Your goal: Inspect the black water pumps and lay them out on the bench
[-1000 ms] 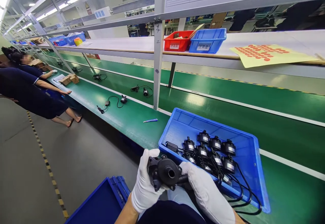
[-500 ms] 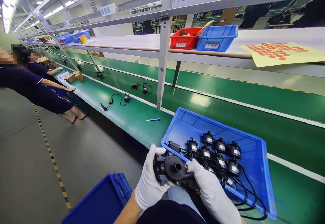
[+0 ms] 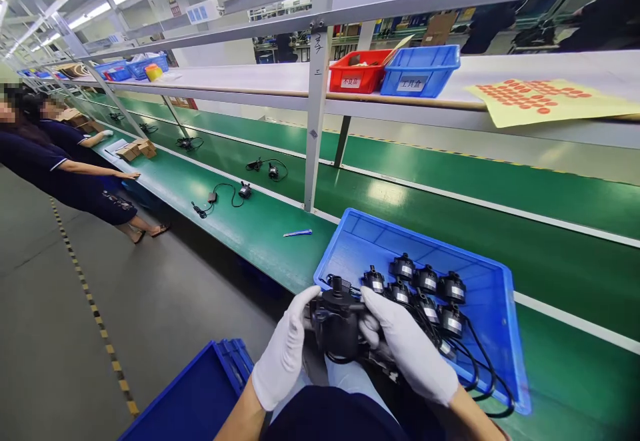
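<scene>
Between my white-gloved hands is a black pump [image 3: 339,331], its round spout pointing up. My left hand [image 3: 286,354] grips its left side, with the thumb along the top edge. My right hand [image 3: 407,344] closes on the right side, fingers curled by the side port. Just beyond, a blue tray [image 3: 493,271] holds several similar black pumps [image 3: 453,288] with white labels. Black cables [image 3: 493,374] from them loop over the tray's near edge. The underside of the held pump is partly hidden.
A blue cutter [image 3: 298,233] and a pump with its cable [image 3: 245,190] lie on the green bench [image 3: 270,254]. Red [image 3: 360,71] and blue [image 3: 421,71] bins stand on the shelf. Blue crates [image 3: 195,394] are at lower left. Two people [image 3: 65,168] stand farther along the bench.
The pump has turned in my hands: its round face with the spout was towards me and is now upward. My right hand has shifted its grip. The view has moved slightly.
</scene>
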The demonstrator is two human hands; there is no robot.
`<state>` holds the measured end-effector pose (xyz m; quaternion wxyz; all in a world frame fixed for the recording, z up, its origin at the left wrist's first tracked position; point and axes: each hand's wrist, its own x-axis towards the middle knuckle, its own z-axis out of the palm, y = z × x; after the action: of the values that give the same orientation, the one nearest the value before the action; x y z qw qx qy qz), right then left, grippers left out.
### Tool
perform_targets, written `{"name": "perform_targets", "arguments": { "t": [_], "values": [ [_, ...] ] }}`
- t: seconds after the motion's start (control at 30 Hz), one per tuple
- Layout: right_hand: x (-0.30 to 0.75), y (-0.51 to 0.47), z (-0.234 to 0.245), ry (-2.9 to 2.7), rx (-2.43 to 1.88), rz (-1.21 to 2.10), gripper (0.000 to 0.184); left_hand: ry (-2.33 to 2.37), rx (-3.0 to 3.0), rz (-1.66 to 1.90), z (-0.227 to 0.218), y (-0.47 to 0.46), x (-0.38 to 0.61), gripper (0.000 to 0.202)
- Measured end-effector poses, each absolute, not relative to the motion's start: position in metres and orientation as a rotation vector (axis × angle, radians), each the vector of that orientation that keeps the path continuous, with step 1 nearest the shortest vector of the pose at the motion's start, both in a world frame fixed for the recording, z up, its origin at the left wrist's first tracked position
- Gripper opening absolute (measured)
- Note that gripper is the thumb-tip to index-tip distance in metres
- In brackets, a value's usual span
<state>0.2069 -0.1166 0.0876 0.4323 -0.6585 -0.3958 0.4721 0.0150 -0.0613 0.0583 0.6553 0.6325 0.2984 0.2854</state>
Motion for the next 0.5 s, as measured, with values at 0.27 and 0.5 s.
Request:
{"name": "perform_targets", "arguments": {
  "t": [0.27, 0.5],
  "values": [
    [0.191, -0.116, 0.107, -0.808, -1.373, 1.429, 0.057, 0.535, 0.701, 0.582, 0.043, -0.051, 0.041, 0.068],
    [0.182, -0.127, 0.103, -1.056, -1.529, 1.376, 0.040, 0.502, 0.598, 0.643, 0.027, -0.053, 0.042, 0.055]
  ]
}}
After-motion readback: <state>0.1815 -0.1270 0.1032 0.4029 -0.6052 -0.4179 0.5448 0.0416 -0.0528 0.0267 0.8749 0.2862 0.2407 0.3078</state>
